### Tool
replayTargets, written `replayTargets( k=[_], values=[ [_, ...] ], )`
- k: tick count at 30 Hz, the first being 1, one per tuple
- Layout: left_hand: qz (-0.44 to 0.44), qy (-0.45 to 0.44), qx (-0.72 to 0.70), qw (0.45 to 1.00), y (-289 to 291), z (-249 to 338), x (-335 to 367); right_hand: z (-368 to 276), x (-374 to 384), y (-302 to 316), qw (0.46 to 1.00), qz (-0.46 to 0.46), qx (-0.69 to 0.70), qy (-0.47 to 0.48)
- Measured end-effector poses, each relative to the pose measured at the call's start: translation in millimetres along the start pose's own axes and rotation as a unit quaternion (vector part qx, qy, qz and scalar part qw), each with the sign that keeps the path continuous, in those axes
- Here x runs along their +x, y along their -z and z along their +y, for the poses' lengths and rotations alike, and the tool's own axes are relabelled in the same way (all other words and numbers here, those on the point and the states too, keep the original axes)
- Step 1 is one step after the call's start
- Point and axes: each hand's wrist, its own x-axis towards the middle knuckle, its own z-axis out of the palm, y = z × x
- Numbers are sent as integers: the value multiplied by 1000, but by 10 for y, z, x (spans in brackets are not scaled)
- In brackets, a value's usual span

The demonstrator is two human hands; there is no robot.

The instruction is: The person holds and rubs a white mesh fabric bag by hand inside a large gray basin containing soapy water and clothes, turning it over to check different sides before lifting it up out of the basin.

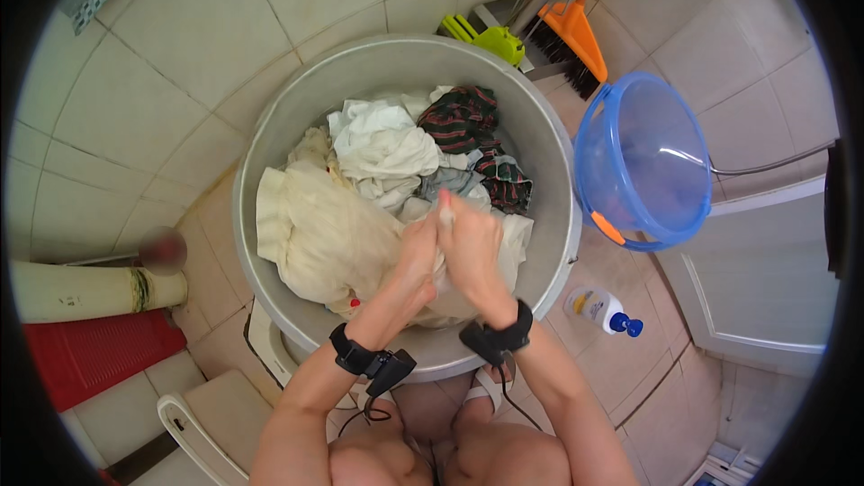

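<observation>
Inside a large round metal tub (265,139) lies a heap of wet-looking laundry. My left hand (418,256) and my right hand (471,238) are closed close together above its near half, gripping pale cloth. That cloth appears to belong to a cream garment (319,232) with a gathered band, which spreads left of my hands; its part inside my fists is mostly hidden. Beyond them are white clothes (382,139) and a dark striped garment (459,121) with red lines. Both wrists wear black straps with cables.
A blue plastic bucket (643,162) stands right of the tub, near a white pump bottle (596,308). An orange broom (574,34) and green-edged dustpan lean behind. On the left are a pale pipe (81,292), a red ridged washboard (108,348) and a beige stool (220,418).
</observation>
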Motion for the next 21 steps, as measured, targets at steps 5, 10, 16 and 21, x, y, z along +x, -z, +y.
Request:
replayTargets(
  k=[5, 10, 16, 21],
  values=[
    [-29, 43, 8, 999, 80, 96, 8, -83, -281, -56, 1000, -10, -15, 21],
    [-80, 11, 5, 997, 167, 17, 142, -110, -147, -54, 999, 27, 24, 2],
    [-88, 59, -36, 994, 106, 8, 36, 292, -34, -68, 988, -29, 42, -146],
    [-154, 14, -86, 984, 144, 439, -96, 432, 53, 484, 791, -96, 542, -267]
  ],
)
